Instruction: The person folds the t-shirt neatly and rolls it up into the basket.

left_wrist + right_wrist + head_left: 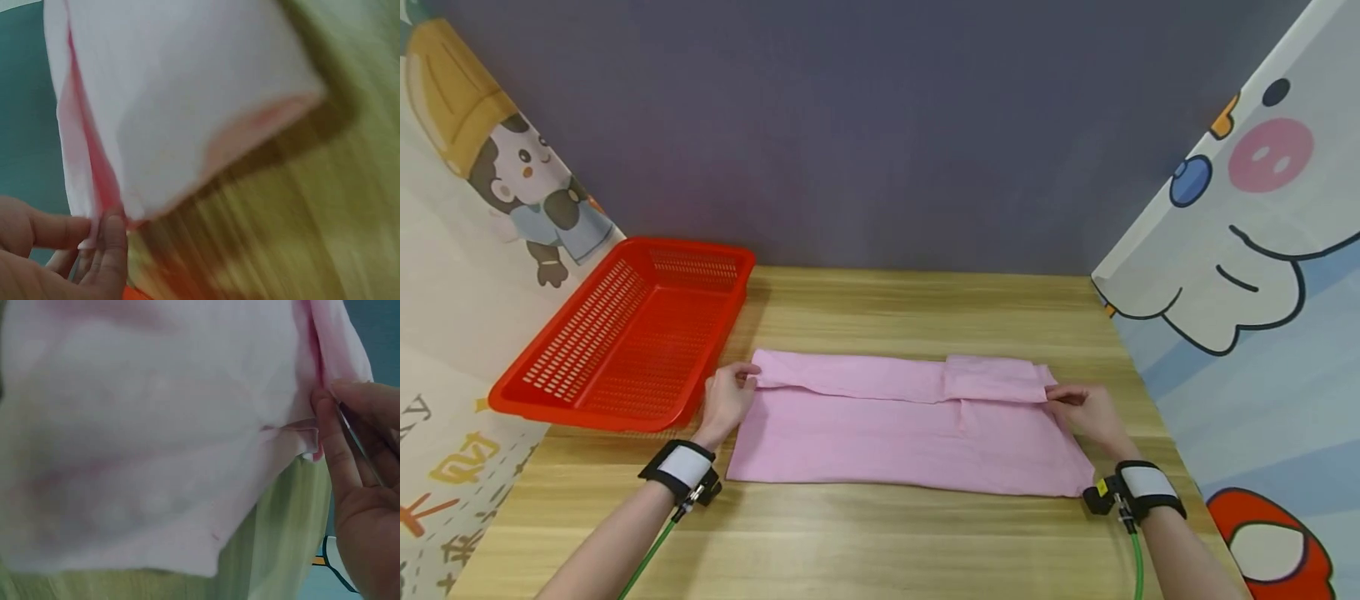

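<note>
A pink cloth (910, 442), wider than it is deep, lies on the wooden table with its far edge folded over into a long strip (850, 375). A smaller folded flap (996, 379) sits on the right part of that strip. My left hand (727, 402) pinches the strip's left end between thumb and fingers, as the left wrist view also shows at the cloth's edge (94, 181). At the opposite end my right hand (1092, 417) pinches the strip's right corner. In the right wrist view, thumb and fingers (337, 437) hold the fold's edge.
A red plastic basket (688, 321) with slotted sides stands at the left, close beside my left hand. Wood-grain tabletop (880, 542) shows in front of the cloth. A dark panel (865, 142) rises at the back, and cartoon-printed walls (1292, 283) flank both sides.
</note>
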Demonstrator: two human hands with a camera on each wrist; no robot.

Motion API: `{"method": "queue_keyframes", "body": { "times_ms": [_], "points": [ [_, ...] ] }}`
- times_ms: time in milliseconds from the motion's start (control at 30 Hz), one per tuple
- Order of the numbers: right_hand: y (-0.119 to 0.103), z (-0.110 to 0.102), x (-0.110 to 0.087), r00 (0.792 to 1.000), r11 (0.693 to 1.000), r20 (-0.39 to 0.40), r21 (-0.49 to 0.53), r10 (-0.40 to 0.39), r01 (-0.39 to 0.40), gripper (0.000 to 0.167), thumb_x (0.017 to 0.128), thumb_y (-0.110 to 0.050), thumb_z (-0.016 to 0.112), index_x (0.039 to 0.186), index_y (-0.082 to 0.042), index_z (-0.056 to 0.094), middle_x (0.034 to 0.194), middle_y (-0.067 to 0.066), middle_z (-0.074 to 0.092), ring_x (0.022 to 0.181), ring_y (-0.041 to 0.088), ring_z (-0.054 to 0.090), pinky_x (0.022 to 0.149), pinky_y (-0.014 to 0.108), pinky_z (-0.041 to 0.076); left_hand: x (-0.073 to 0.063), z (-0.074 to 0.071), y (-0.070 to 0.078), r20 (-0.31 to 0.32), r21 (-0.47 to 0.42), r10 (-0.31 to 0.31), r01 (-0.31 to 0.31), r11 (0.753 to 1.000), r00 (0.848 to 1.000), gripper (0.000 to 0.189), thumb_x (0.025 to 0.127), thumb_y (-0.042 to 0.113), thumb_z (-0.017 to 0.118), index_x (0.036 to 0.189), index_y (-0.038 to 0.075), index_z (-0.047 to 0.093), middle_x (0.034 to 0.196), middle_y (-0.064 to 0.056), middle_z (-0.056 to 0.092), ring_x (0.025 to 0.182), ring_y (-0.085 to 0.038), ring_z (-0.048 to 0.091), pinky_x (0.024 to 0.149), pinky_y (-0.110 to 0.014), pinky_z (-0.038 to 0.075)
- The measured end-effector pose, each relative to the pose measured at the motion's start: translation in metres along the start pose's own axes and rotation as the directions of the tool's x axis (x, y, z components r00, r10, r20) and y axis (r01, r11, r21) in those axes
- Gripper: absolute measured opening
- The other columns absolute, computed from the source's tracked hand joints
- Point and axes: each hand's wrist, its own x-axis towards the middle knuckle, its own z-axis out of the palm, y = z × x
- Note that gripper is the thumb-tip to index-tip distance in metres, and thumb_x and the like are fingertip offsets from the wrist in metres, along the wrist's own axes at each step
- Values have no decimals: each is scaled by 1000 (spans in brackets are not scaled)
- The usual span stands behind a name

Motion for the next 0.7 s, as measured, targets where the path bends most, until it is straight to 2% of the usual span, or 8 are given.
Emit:
{"method": "queue_keyframes", "body": {
  "times_ms": [100, 233, 333, 433, 500, 600, 667, 700],
  "points": [
    [3, 3, 2, 1000, 1000, -27, -19, -6, 6, 14, 88, -5, 75, 97, 5, 77, 110, 27, 73, 83, -18, 58, 68, 11, 52, 0, -1, -4, 33, 19, 9, -10, 1000, 999, 21, 92, 2, 59, 107, -4, 73, 98, -26, 74, 85, -34, 69, 64, -26, 45],
    [2, 4, 5, 992, 999, -125, 42, -8, 14, 15, 88, -1, 73, 99, 9, 75, 103, 26, 74, 81, -14, 62, 68, 10, 53, 4, -2, -7, 3, -14, 51, -51, 999, 999, 19, 93, 3, 60, 106, -3, 74, 96, -25, 74, 83, -33, 70, 62, -23, 48],
    [1, 2, 5, 984, 997, -175, 77, -19, 33, 14, 87, 5, 72, 99, 12, 74, 101, 29, 73, 81, -13, 64, 68, 9, 52, 3, -3, -9, 11, -15, 83, -83, 996, 996, 19, 93, 2, 60, 107, -3, 73, 96, -25, 74, 84, -33, 71, 64, -24, 50],
    [1, 0, 3, 992, 999, -124, -25, -31, 28, 12, 87, 1, 73, 97, 8, 76, 102, 29, 73, 80, -17, 60, 68, 7, 50, 0, -4, -11, 67, 36, 99, -102, 994, 993, 24, 91, 0, 60, 113, -5, 68, 94, -24, 73, 83, -33, 68, 69, -31, 50],
    [1, -2, 1, 998, 994, -62, -106, -26, 19, 15, 88, -3, 73, 100, 5, 76, 104, 27, 74, 83, -12, 60, 70, 9, 50, -2, -4, -11, 99, 85, 127, -136, 987, 987, 33, 88, -1, 59, 120, -7, 62, 97, -26, 70, 85, -36, 65, 74, -40, 50],
    [-3, -3, 3, 999, 987, -11, -155, 31, -32, 24, 94, -13, 66, 113, 1, 72, 109, 23, 73, 91, 7, 63, 73, 16, 49, -4, -2, -7, 132, 154, 201, -220, 963, 971, 49, 83, -1, 61, 131, -7, 54, 112, -32, 61, 99, -47, 56, 85, -54, 47],
    [-9, -3, 9, 996, 984, -2, -151, 93, -92, 35, 100, -23, 60, 124, 1, 67, 114, 23, 70, 98, 23, 65, 74, 21, 50, -2, 1, -4, 164, 197, 278, -307, 931, 946, 54, 81, 0, 64, 134, -4, 54, 123, -33, 53, 110, -51, 50, 92, -61, 43],
    [-12, -2, 13, 991, 981, 3, -144, 131, -129, 41, 102, -29, 56, 129, 1, 63, 117, 24, 69, 102, 29, 65, 75, 23, 50, -1, 2, -3, 193, 218, 315, -354, 910, 929, 54, 81, 1, 65, 134, -2, 56, 127, -32, 51, 115, -52, 47, 94, -63, 41]
  ]
}}
